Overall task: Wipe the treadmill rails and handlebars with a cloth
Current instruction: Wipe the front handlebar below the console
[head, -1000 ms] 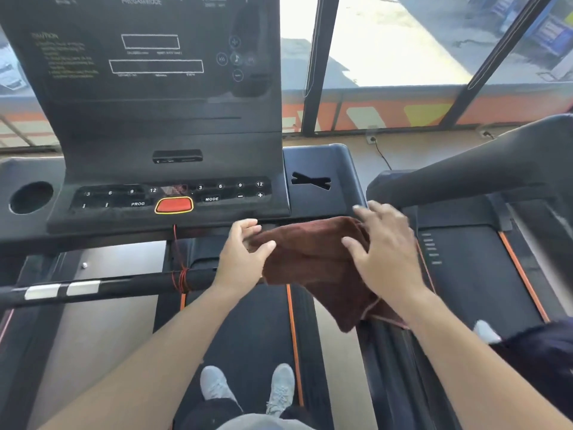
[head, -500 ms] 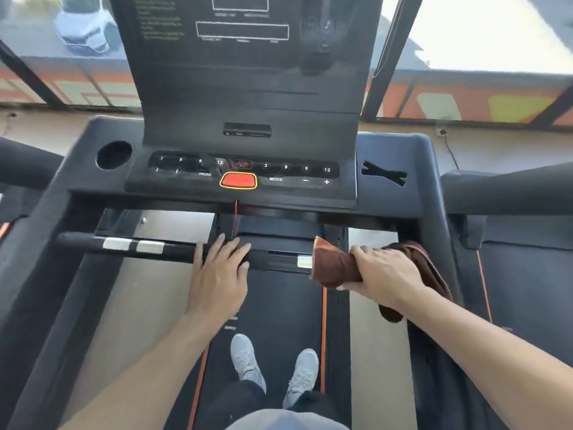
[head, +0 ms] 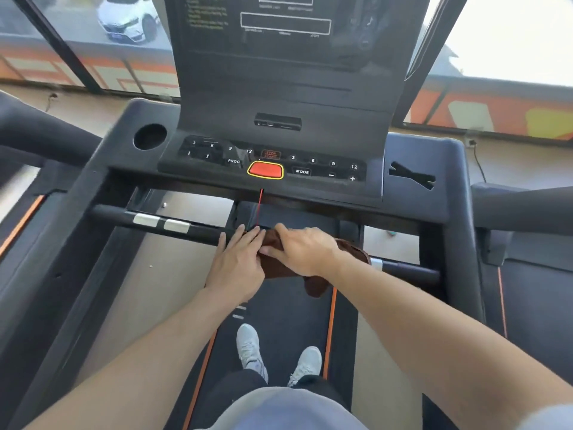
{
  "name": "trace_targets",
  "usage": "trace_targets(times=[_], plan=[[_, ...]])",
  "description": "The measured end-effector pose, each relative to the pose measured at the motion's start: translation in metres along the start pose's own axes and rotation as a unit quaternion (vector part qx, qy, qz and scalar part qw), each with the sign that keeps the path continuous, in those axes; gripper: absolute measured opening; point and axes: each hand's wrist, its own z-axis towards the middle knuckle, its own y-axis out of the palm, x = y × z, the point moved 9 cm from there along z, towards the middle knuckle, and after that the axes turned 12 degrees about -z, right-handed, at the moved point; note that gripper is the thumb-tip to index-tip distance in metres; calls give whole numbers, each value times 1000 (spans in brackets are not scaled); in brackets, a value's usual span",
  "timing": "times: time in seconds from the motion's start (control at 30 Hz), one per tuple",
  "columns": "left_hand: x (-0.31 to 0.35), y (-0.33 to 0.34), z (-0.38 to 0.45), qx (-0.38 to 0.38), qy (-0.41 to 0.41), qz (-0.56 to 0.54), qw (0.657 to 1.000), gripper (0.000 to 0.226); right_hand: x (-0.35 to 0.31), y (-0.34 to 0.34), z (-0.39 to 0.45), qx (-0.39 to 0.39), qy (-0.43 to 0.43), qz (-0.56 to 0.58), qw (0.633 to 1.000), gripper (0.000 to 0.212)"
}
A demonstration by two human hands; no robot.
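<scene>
The cloth, brown and bunched, lies over the middle of the front handlebar, just under the console. The right hand presses it onto the bar, fingers curled over the fabric and gripping it. The left hand lies just beside it, fingers straight and flat on the bar, their tips touching the cloth's edge.

By the look of it the wipe is in mid-stroke along this crossbar. Bare bar shows to the left with its two silver bands, and a short stretch shows to the right past the cloth. Whether any part is already clean cannot be told. The left rail and right rail stand well apart from the cloth, so they probably remain to be wiped.
</scene>
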Motion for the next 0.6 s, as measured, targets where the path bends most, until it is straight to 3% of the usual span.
trace_targets(times=[0.13, 0.23, 0.33, 0.47, 0.6], plan=[[3, -4, 1, -7, -16, 32, 999, 59, 21, 20, 8, -196, 16, 124, 973, 80], [4, -5, 3, -21, -18, 52, 998, 59, 45, 22, -12, -276, 73, 154, 946, 98], [7, -5, 5, -5, -1, 31, 1000, 56, 78, 22, -42, -305, 109, 135, 937, 98], [33, -1, 9, 25, 72, -27, 997, 48, 128, 32, -82, -297, 142, 152, 932, 76], [73, 22, 19, -14, 118, -61, 991, 53, 154, 38, -114, -265, 128, 93, 951, 49]])
